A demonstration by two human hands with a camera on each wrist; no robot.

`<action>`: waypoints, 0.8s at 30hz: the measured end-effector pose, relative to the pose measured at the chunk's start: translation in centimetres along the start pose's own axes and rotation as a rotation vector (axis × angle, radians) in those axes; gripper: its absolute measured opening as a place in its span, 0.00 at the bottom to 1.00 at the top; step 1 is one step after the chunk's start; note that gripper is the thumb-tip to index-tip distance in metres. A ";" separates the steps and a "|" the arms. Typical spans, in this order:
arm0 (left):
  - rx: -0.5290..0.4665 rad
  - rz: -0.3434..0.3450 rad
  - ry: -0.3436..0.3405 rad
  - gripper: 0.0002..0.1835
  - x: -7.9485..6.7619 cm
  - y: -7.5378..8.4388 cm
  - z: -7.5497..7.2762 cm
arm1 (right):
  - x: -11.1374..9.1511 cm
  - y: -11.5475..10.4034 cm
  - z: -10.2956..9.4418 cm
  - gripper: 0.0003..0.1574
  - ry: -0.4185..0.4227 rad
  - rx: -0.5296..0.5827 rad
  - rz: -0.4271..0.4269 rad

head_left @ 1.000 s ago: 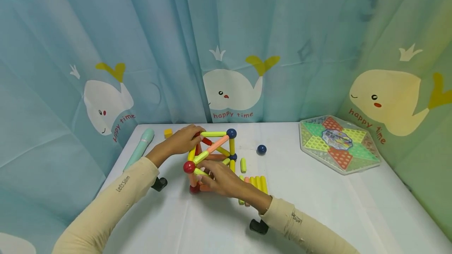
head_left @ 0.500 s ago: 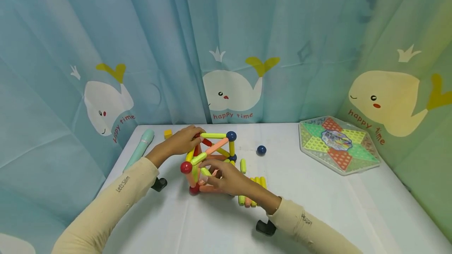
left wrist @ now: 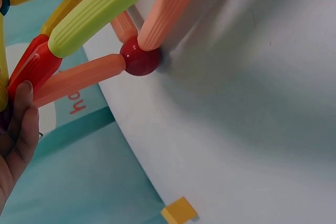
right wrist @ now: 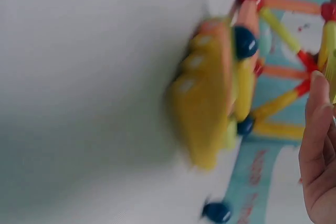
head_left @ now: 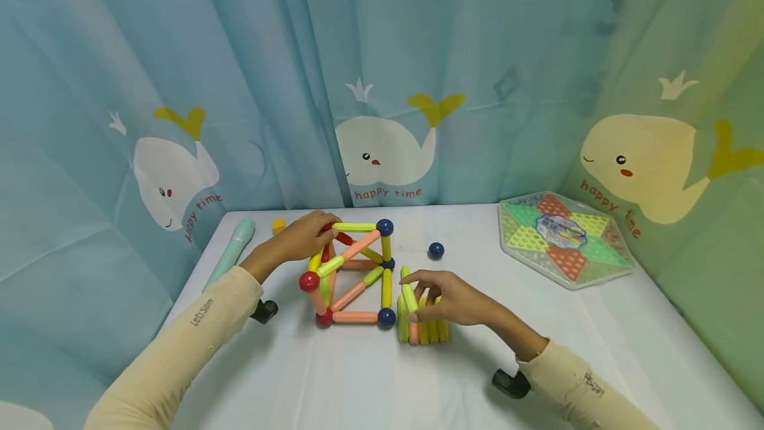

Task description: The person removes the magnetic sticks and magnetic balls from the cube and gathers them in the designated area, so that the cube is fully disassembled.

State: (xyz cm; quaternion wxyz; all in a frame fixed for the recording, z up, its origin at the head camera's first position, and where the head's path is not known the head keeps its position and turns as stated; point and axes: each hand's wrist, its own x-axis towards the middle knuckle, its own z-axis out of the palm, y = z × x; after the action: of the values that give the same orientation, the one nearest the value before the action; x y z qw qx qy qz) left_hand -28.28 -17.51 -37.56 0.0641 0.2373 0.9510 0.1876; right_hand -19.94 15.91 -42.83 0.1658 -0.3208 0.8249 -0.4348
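Observation:
A cube-like frame of magnetic rods (head_left: pixel 355 317) joined by red and blue balls stands on the white table. My left hand (head_left: pixel 302 236) grips its top far-left corner, thumb and fingers around the red rod ends (left wrist: pixel 39 66) there; the ball beneath is mostly covered. Just right of the frame, my right hand (head_left: pixel 450 296) pinches a yellow-green magnetic rod (head_left: pixel 409 297) between thumb and fingers. Below it lies a row of loose rods (head_left: pixel 432 332), yellow, salmon and green, partly hidden by the hand. A loose blue ball (head_left: pixel 436 251) rests behind them.
A hexagonal Chinese checkers board (head_left: pixel 567 237) lies at the back right. At the left are a mint-coloured cylindrical object (head_left: pixel 231 254) and a small yellow block (head_left: pixel 278 225). A whale-printed curtain (head_left: pixel 382 85) closes off the table's back and sides.
My right hand has moved right with the yellow-green rod, from the front of the frame to above the loose row. My left hand has stayed on its corner.

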 end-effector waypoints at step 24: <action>-0.031 0.000 0.001 0.18 0.2 -0.2 0.0 | 4.2 5.5 -2.9 0.37 0.111 -0.204 0.244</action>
State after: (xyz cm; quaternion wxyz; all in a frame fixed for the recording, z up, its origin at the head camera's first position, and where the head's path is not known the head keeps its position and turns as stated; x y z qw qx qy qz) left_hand -28.50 -17.55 -37.63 0.0673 0.2360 0.9480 0.2025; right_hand -26.71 17.15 -45.72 0.1383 -0.2089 0.9055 -0.3426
